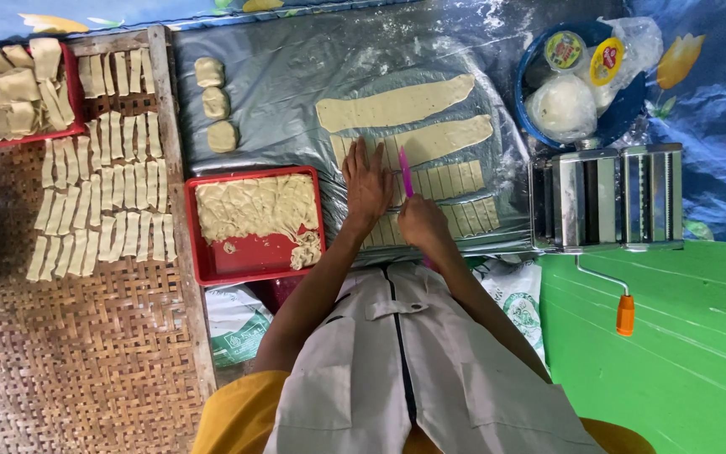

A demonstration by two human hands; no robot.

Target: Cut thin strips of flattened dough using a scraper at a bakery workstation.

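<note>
My left hand (367, 183) lies flat with spread fingers on a strip of pale dough (455, 178) that is scored into short pieces. My right hand (421, 221) grips a pink knife (406, 171), its blade pointing away from me over the same strip, beside the left hand. Two uncut long dough strips (397, 105) lie farther back on the grey plastic sheet (279, 80). Another row of cut pieces (472, 217) sits just right of my right hand.
A red tray (245, 256) with dough scraps sits left of my hands. Three dough balls (215, 102) lie behind it. Cut strips (102, 193) are laid on a woven mat. A metal pasta roller (607, 197) with orange-handled crank stands right; a blue bowl (531, 126) behind it.
</note>
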